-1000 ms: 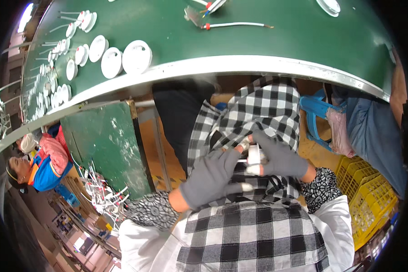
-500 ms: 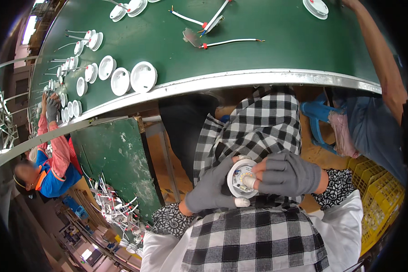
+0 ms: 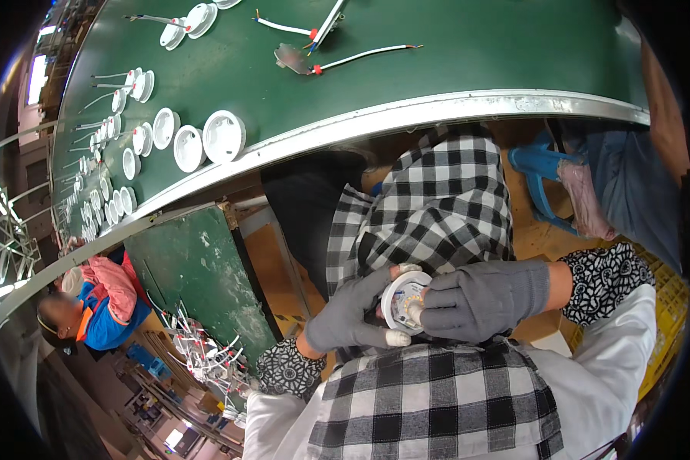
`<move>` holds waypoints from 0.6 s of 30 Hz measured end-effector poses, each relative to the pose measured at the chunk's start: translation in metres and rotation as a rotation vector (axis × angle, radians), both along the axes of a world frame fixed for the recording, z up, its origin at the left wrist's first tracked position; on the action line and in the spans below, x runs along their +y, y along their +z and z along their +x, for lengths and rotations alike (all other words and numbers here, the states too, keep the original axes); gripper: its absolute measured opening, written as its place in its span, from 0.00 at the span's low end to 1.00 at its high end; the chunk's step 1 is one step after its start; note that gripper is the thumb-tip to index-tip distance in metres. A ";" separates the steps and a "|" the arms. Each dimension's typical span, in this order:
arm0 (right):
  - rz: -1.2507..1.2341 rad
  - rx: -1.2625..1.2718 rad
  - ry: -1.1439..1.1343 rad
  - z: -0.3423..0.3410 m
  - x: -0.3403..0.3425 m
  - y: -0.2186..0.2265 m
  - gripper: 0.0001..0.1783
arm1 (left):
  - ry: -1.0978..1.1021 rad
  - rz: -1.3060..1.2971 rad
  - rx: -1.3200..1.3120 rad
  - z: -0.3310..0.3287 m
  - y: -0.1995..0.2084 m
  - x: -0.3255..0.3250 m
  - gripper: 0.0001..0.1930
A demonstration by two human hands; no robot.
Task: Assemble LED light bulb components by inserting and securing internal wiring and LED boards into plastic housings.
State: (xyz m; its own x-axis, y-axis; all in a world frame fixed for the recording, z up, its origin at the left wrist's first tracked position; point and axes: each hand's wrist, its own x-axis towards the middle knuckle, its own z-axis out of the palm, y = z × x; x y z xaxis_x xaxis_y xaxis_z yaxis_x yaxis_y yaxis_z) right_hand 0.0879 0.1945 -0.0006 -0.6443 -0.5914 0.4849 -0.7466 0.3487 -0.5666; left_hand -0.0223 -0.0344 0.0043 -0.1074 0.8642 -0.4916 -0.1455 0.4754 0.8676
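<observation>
A round white housing [image 3: 389,308] is held in front of the person's waist, above the checked apron [image 3: 437,399], its open side tilted up and showing a circuit board [image 3: 409,294] with a ring of small yellowish dots. The left hand [image 3: 350,318], in a grey glove with bare or white-wrapped fingertips, grips the housing from the left, its wrapped thumb at the lower rim and another finger at the upper rim. The right hand [image 3: 483,299], gloved alike, comes in from the right with bent fingers, one white-wrapped tip touching the board inside; whether these fingers pinch anything cannot be told.

Beyond the lap runs a green worktop [image 3: 468,61] with a pale metal edge. Near that edge, to the left, stand three open white cups [image 3: 224,136], with many more white pieces, several of them wired, farther along. Toward the middle lies a thin dark plate [image 3: 291,58] joined to a white cable [image 3: 364,57] by a red sleeve, just beside another wired part [image 3: 326,29].

At the left, a tangled heap of wired parts [image 3: 203,345] lies by a scuffed green board [image 3: 207,261], near a co-worker in blue and pink [image 3: 115,303]. At the right are a blue stool [image 3: 543,192] and a yellow crate [image 3: 671,307].
</observation>
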 end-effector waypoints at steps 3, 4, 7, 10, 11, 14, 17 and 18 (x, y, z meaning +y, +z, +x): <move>-0.050 0.017 0.001 -0.001 0.001 -0.008 0.13 | 0.009 0.001 -0.033 -0.003 0.004 0.004 0.49; -0.051 0.017 -0.002 -0.002 0.001 -0.010 0.13 | 0.006 0.002 -0.069 -0.005 0.005 0.006 0.49; -0.043 0.073 0.007 -0.008 0.002 -0.013 0.13 | 0.027 0.058 -0.145 -0.004 0.002 0.005 0.48; -0.018 0.088 0.036 -0.019 0.006 -0.013 0.10 | -0.011 0.074 -0.068 -0.003 -0.001 0.003 0.45; 0.006 0.094 0.052 -0.022 0.008 -0.014 0.09 | -0.012 0.073 -0.068 -0.001 0.002 0.005 0.45; 0.038 0.090 0.036 -0.027 0.010 -0.009 0.08 | 0.023 0.030 -0.048 0.006 0.014 0.015 0.39; 0.057 0.104 -0.080 -0.023 0.007 -0.012 0.10 | 0.047 -0.100 0.073 0.015 0.017 0.015 0.32; 0.073 0.123 -0.167 -0.022 0.005 -0.013 0.12 | 0.078 -0.033 0.154 0.019 0.013 0.011 0.29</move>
